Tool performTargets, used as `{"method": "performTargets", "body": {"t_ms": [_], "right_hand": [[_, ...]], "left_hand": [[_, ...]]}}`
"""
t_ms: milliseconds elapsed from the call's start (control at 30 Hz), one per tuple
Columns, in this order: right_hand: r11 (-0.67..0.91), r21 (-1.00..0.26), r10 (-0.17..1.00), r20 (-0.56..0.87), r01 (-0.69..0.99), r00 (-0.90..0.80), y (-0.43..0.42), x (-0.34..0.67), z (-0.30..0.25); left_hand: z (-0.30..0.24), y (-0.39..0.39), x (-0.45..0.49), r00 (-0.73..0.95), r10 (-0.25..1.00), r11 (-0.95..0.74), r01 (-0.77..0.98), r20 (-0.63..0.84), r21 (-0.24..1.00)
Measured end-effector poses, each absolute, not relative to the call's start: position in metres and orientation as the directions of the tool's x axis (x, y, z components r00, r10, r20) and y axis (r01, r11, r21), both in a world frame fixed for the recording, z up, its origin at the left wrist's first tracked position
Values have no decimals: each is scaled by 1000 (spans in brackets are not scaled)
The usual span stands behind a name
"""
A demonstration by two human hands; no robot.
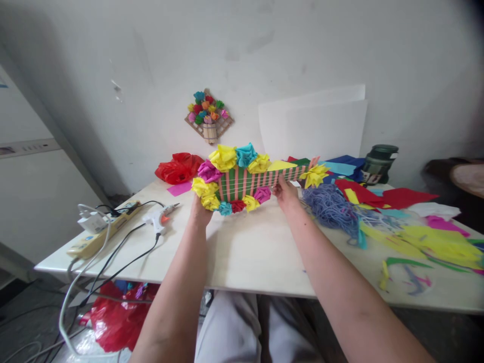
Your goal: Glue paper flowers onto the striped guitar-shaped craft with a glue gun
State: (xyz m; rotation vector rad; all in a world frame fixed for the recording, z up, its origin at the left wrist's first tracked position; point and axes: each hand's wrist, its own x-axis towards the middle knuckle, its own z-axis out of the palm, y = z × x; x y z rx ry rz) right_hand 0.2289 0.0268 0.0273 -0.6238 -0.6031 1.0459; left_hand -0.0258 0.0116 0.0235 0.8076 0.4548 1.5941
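Both my hands hold up a paper guitar (242, 182) above the table, its neck pointing right. Its green body has pink stripes, pale strings, and a border of yellow, blue, magenta and red paper flowers. My left hand (202, 209) grips the flowered lower left end, with its fingers partly hidden behind the flowers. My right hand (284, 193) is closed round the neck, thumb in front. A yellow paper flower (316, 175) sits at the neck's tip. Just right of that hand lies a tangle of blue-grey yarn (330, 207).
On the left are a hot glue gun (158, 219) and a power strip (102, 232) with trailing cords. A red plastic bag (178, 168) lies at the back. Coloured paper scraps (427, 242) and a dark green jar (379, 164) occupy the right. A flower-basket decoration (209, 117) hangs on the wall.
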Motion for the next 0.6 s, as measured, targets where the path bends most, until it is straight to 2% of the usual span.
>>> {"method": "performTargets", "body": {"t_ms": [200,600], "right_hand": [[381,-723,895,131,-576,427,29,228,24],[373,-746,893,127,-552,432,29,229,12]], "left_hand": [[22,9,-26,54,993,-34,-725,105,688],[16,4,-32,155,983,38,-686,95,727]]}}
